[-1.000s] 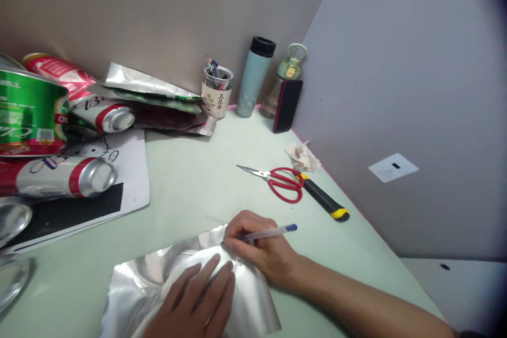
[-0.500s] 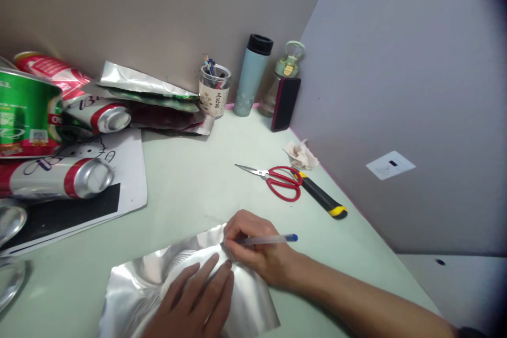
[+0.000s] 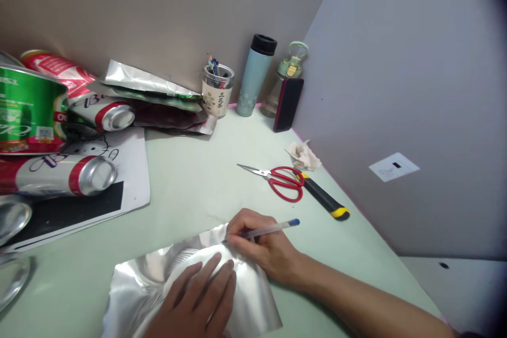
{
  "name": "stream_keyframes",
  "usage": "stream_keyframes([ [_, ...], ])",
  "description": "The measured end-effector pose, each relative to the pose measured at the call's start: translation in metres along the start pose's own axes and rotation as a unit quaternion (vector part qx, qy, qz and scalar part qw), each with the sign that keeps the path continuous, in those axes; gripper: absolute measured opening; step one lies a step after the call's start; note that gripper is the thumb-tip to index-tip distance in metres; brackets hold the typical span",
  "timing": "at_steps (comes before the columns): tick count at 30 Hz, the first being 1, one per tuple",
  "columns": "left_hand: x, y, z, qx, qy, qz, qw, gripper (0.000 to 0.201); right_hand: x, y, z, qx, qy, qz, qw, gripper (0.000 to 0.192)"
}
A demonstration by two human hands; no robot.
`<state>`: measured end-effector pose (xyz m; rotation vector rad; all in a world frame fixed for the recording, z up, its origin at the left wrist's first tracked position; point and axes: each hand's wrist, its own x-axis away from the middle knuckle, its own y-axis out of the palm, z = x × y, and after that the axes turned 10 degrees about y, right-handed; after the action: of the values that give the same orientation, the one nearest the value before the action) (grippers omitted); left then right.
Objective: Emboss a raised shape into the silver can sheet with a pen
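The pale green tabletop [image 3: 190, 179] carries everything here, with cans and packets heaped at its far left edge. Nearest the person lies a silver sheet [image 3: 253, 301], thin shiny metal or foil, bulged in the middle over something round beneath it. It looks light and springy, likely to curl, slide on the smooth surface and crease for good if pressed hard; its cut edges may be sharp, so I would hold it with flat fingers away from the rim.

The left hand [image 3: 198, 301] does just that: it lies palm down, fingers spread and flat on the bulge, closed on nothing, only pinning the sheet. The right hand [image 3: 259, 245] is at the sheet's far corner, its grip pinched shut on a pen [image 3: 269, 229] near the tip, the blue cap end pointing right and the point touching the sheet. The pen is light and stiff, and held low like that it should be easy to steer.

Beyond the hands, well apart from the sheet, lie red scissors [image 3: 283, 182] and, touching their handles, a black-and-yellow knife [image 3: 325, 200]. A crumpled tissue [image 3: 303, 156] sits just behind them. At the back wall stand a cup of pens [image 3: 217, 92], a flask [image 3: 255, 76] and a bottle [image 3: 291, 66] with a phone [image 3: 287, 105] leaning on it.
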<state>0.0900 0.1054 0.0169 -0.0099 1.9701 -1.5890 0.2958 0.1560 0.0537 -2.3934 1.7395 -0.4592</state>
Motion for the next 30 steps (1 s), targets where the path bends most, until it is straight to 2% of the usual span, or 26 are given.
stream_keyframes([
  [11,0.0018,0.0025,0.0026,0.006,-0.008,0.015,1.000,0.030,-0.0004,0.0012,0.0016,0.035,-0.030,0.013,0.999,0.009],
  [16,0.0011,0.0014,0.0026,0.009,-0.010,-0.007,1.000,0.030,0.0010,0.0009,0.0002,0.064,-0.052,0.008,0.997,0.011],
  [23,0.0009,0.0035,0.0016,0.026,0.010,0.005,1.000,0.032,0.0015,-0.0020,-0.0054,0.083,-0.046,-0.006,0.995,0.016],
  [30,0.0036,0.0045,0.0030,0.024,-0.007,0.023,0.999,0.033,0.0009,-0.0024,-0.0070,0.077,-0.045,-0.012,0.996,0.017],
])
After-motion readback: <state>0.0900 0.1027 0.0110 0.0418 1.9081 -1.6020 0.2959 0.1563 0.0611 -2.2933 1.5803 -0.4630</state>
